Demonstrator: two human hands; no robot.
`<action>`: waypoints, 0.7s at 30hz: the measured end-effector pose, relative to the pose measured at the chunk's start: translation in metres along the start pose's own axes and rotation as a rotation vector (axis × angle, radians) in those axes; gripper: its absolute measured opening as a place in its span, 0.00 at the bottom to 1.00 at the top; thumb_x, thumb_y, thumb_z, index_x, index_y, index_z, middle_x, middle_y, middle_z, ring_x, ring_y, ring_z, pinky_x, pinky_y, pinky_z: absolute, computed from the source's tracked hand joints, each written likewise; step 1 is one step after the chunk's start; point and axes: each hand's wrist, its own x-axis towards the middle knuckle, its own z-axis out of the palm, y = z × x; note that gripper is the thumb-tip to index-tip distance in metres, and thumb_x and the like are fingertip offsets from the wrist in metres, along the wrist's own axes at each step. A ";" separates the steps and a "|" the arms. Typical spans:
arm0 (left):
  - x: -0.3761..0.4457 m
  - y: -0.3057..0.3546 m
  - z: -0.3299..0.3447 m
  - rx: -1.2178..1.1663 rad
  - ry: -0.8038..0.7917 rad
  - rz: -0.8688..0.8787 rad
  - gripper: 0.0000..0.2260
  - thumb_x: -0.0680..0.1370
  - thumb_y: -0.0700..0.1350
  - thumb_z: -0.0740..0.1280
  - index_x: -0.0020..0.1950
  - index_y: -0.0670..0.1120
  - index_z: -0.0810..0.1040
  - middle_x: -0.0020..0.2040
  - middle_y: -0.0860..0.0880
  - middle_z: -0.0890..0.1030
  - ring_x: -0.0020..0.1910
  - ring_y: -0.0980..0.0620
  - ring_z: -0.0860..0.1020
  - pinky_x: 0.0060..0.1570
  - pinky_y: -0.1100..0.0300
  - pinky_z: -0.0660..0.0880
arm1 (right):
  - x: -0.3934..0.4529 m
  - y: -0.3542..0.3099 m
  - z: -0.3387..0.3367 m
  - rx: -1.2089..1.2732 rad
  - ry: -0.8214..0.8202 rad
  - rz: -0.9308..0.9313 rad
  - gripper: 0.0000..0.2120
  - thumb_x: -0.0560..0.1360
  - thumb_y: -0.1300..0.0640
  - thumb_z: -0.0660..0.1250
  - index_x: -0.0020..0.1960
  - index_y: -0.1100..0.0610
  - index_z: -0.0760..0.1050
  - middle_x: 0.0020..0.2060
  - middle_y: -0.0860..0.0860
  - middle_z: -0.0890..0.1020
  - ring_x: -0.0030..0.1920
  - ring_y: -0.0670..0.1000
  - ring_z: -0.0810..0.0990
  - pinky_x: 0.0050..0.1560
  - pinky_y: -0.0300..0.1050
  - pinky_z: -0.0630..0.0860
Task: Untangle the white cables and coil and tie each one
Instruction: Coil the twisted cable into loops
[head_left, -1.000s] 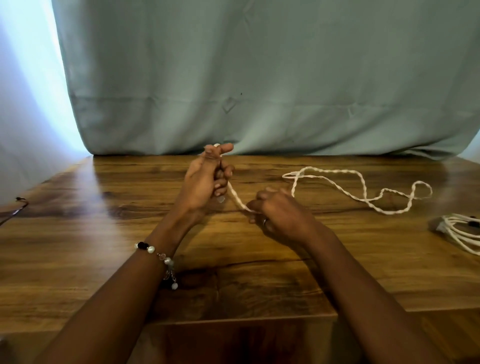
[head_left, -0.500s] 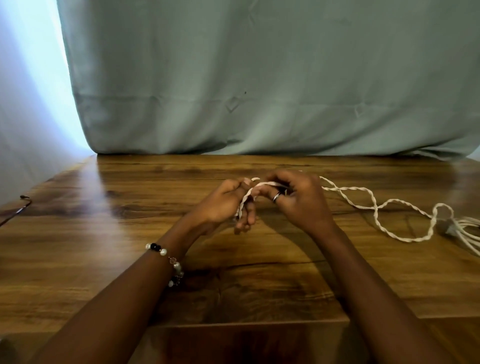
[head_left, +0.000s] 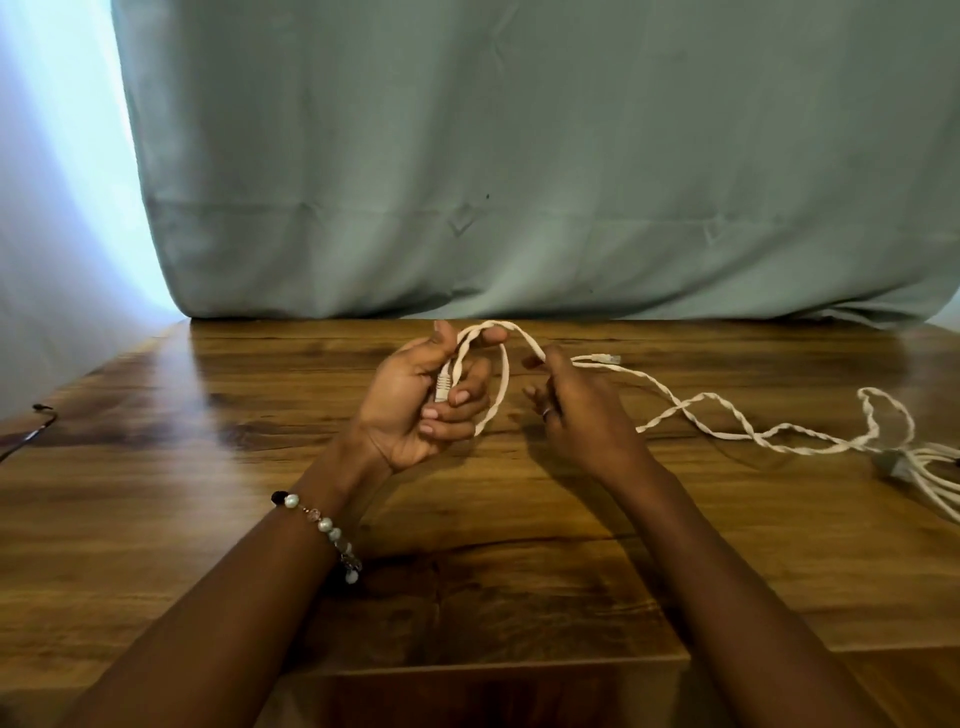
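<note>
A twisted white cable (head_left: 722, 413) runs across the wooden table (head_left: 208, 467) from my hands toward the right. My left hand (head_left: 421, 405) is palm up above the table, fingers curled round the cable's white plug end and one loop (head_left: 501, 384) that arcs over my thumb and hangs down. My right hand (head_left: 576, 410) pinches the same cable just right of the loop, near 1040,690. The cable's other connector (head_left: 605, 358) lies on the table behind my right hand. A second white cable (head_left: 930, 467), bundled, lies at the right edge, touching the twisted one.
A grey-green cloth (head_left: 519, 182) hangs behind the table's far edge. A thin dark wire (head_left: 31, 431) lies at the left edge of the table. A bead bracelet (head_left: 322, 530) is on my left wrist and a ring on my right hand.
My hands have drawn apart. The left hand turned palm up with a loop formed over it, and the right hand slid to the right along the cable. The trailing cable shifted right.
</note>
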 end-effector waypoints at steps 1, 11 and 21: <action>0.000 0.002 -0.002 -0.042 -0.031 0.028 0.20 0.81 0.51 0.52 0.60 0.38 0.73 0.27 0.45 0.72 0.19 0.58 0.57 0.17 0.72 0.65 | -0.001 -0.001 0.001 -0.041 -0.060 0.019 0.26 0.75 0.64 0.63 0.70 0.53 0.61 0.45 0.48 0.77 0.54 0.55 0.78 0.55 0.53 0.74; -0.006 0.028 -0.014 -0.203 0.174 0.476 0.18 0.80 0.49 0.54 0.63 0.38 0.71 0.28 0.50 0.71 0.18 0.58 0.64 0.17 0.69 0.61 | -0.007 -0.029 0.018 -0.722 -0.362 -0.299 0.21 0.83 0.55 0.49 0.74 0.60 0.58 0.65 0.61 0.72 0.63 0.60 0.72 0.62 0.57 0.67; 0.007 0.010 -0.017 0.486 0.739 0.356 0.06 0.84 0.42 0.53 0.51 0.42 0.66 0.31 0.45 0.76 0.21 0.54 0.67 0.23 0.61 0.73 | -0.005 -0.025 0.011 -0.411 -0.027 -0.704 0.19 0.66 0.58 0.54 0.54 0.53 0.75 0.42 0.54 0.79 0.45 0.54 0.75 0.43 0.45 0.67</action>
